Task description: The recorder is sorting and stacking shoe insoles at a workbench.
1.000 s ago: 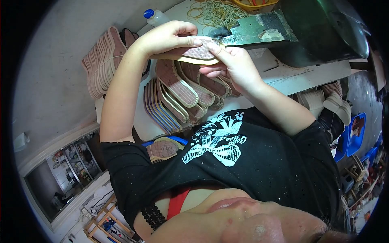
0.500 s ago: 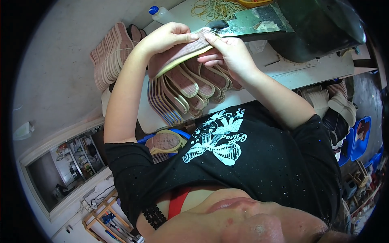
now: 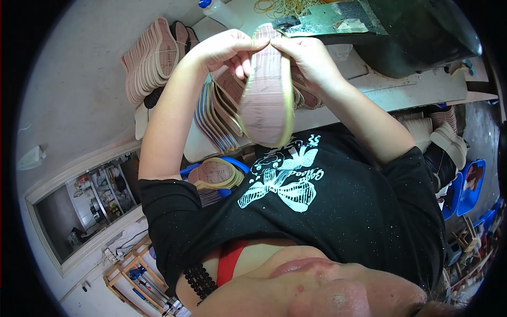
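Note:
A pinkish shoe insole (image 3: pixel 265 100) with a yellow-green edge is held up between my hands, its wide rounded end pointing toward me. My left hand (image 3: pixel 232 50) pinches its left edge near the far, narrow end, thumb on top. On the opposite edge my right hand (image 3: pixel 311 61) grips it with the thumb on top. The insole's far tip is at the dark end of a green machine's arm (image 3: pixel 338 21); whether they touch I cannot tell. Under and behind the insole, more insoles (image 3: pixel 214 119) lie in rows on the table, partly hidden.
Bundled insoles (image 3: pixel 150 66) stand at the left by the wall. A blue-capped bottle (image 3: pixel 222 13) and yellowish rubber bands (image 3: pixel 280 6) are at the back. The machine's dark body (image 3: pixel 422 37) fills the far right. Below the table, a blue bin (image 3: pixel 232 165) holds insoles; blue crates (image 3: pixel 471 185) stand right.
The insole has swung from slanting left to pointing toward me, with its wide end now nearer my chest. Both hands have shifted with it and still hold it.

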Motion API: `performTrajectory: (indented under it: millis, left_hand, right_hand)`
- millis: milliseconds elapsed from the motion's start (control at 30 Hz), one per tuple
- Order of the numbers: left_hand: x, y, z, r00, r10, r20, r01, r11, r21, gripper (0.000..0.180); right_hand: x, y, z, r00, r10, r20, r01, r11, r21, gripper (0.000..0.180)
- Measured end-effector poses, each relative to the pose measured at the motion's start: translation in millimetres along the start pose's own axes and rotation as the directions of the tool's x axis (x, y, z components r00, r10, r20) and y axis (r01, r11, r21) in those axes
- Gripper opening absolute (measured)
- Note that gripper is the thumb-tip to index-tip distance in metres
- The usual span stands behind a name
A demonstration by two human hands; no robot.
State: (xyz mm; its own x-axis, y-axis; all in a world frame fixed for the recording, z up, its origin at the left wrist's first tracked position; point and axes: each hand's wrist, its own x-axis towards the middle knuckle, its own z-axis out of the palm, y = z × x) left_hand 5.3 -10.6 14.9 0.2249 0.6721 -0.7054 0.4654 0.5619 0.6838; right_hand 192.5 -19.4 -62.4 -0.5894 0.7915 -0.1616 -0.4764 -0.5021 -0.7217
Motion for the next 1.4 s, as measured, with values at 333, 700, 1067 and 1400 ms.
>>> performTrajectory:
  millis: [333, 700, 1067, 1400]
  left_hand:
    - [6, -7, 5, 0.984, 0.013, -0.178, -0.021, 0.999, -0.045, 0.043]
    - [28, -31, -11, 0.822, 0.232, -0.519, -0.100, 0.958, 0.270, 0.057]
    - [24, -36, 27, 0.856, 0.313, -0.412, -0.470, 0.802, -0.368, 0.045]
    - [34, -26, -9, 0.596, 0.461, -0.657, -0.169, 0.872, 0.459, 0.085]
  right_hand:
    - [-66, -28, -15, 0.952, 0.280, 0.126, -0.209, 0.891, -0.402, 0.030]
    - [-31, -8, -8, 0.996, 0.093, -0.013, -0.093, 0.995, -0.045, 0.024]
    - [-27, 9, 6, 0.998, -0.040, -0.044, 0.035, 0.993, -0.115, 0.033]
    - [-28, 18, 17, 0.983, 0.180, -0.035, -0.182, 0.981, -0.068, 0.031]
